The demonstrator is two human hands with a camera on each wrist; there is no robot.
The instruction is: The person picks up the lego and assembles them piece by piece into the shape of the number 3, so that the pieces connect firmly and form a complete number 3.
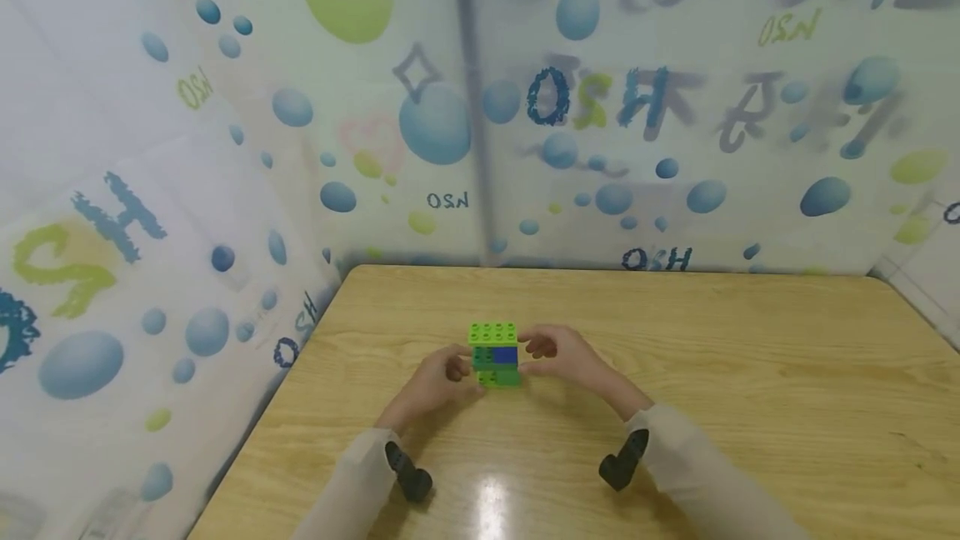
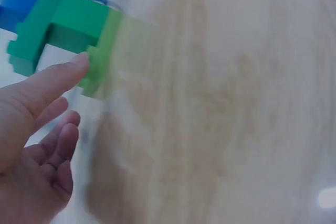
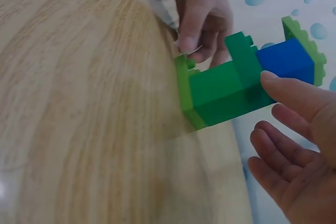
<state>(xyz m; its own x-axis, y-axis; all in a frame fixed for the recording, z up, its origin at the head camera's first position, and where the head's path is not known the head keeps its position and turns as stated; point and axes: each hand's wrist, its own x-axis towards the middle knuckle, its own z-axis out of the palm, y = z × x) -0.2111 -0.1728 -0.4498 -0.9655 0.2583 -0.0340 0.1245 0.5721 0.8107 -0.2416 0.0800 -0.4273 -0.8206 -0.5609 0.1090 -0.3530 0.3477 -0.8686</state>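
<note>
A small stack of toy building bricks (image 1: 494, 335) stands upright on the table between the two hands. Its top and bottom pieces are light green; a blue brick (image 3: 286, 60) and dark green bricks (image 3: 218, 85) sit between them, leaving a gap on one side. At the stack's left is the left hand (image 1: 437, 379), its thumb tip at the light green bottom brick (image 2: 107, 40) and its other fingers loosely bent. On the opposite side, the right hand (image 1: 568, 357) has its thumb against the blue and green bricks, its other fingers relaxed and apart from them.
The wooden table (image 1: 712, 357) spreads out around the stack. Behind it and to the left hang white sheets (image 1: 600, 223) printed with blue and green drops and letters. A dark wrist camera (image 1: 408, 475) is strapped at each sleeve.
</note>
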